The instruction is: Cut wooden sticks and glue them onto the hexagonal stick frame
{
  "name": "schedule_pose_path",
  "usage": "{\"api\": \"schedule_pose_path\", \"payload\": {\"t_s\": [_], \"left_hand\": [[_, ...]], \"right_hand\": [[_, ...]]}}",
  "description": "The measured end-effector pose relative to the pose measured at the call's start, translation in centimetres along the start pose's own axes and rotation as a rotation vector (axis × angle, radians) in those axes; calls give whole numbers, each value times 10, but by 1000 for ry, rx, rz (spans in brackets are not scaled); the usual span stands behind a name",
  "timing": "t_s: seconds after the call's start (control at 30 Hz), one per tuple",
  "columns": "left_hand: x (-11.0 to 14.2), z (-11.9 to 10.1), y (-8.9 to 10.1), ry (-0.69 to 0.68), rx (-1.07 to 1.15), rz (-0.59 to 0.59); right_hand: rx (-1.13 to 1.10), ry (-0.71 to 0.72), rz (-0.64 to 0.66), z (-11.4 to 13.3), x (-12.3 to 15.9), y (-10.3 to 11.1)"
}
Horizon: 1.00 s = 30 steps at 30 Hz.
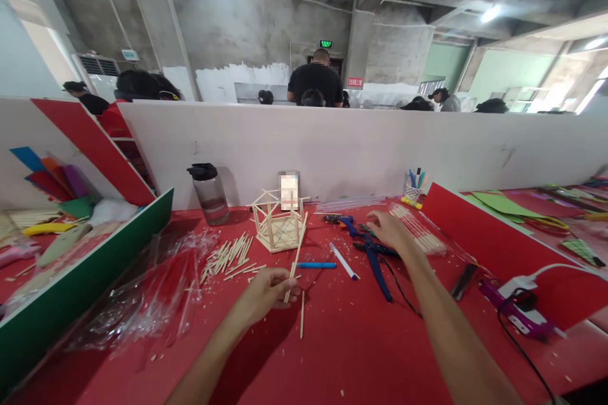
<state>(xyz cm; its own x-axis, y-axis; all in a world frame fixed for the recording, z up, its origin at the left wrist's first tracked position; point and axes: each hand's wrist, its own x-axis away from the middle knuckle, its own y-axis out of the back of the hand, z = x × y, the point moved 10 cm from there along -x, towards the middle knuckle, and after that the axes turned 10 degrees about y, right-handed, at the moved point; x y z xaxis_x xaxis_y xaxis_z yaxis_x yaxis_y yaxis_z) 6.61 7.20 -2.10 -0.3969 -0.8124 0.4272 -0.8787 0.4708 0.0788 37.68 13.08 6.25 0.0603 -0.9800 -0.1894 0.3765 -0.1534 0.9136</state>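
My left hand (270,294) pinches thin wooden sticks (293,271), tilted up in front of a small frame (280,228) built of such sticks. Their upper end comes close to the frame's right side; I cannot tell whether they touch. My right hand (390,229) is over the tools at the right, fingers apart, with nothing visible in it. Beside and beneath it lie a blue glue gun (349,224) and blue-handled pliers (377,272). A blue pen (316,265), a white pen (342,261) and a loose stick (302,316) lie between my hands.
Cut sticks (228,256) and clear plastic wrapping (137,291) lie at the left. A water bottle (209,195) stands behind. Glue sticks (351,203), bundled sticks (418,228), a pen holder (412,191) and a purple power strip (515,310) are at the right. Low partitions (266,145) surround the table.
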Motion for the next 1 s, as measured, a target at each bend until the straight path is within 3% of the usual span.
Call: {"api": "schedule_pose_path", "payload": {"t_s": [0.17, 0.33, 0.43, 0.57, 0.67, 0.77, 0.83, 1.0], "left_hand": [[0, 0, 0, 7, -7, -6], [-2, 1, 1, 9, -12, -12], [-2, 1, 2, 8, -15, -17], [-1, 0, 1, 0, -31, -12], [-1, 0, 0, 2, -33, -6], [-2, 1, 0, 5, -32, -5], [-2, 1, 0, 3, -36, -6], [-2, 0, 0, -7, -41, -5]], "right_hand": [[197, 22, 200, -42, -11, -13], [262, 109, 284, -50, -5, -25], [285, 132, 237, -41, -1, -18], [300, 164, 169, -8, 13, -11], [295, 206, 142, 26, 31, -17], [265, 277, 195, 52, 48, -35], [270, 268, 227, 54, 55, -42], [313, 150, 242, 30, 62, -40]]}}
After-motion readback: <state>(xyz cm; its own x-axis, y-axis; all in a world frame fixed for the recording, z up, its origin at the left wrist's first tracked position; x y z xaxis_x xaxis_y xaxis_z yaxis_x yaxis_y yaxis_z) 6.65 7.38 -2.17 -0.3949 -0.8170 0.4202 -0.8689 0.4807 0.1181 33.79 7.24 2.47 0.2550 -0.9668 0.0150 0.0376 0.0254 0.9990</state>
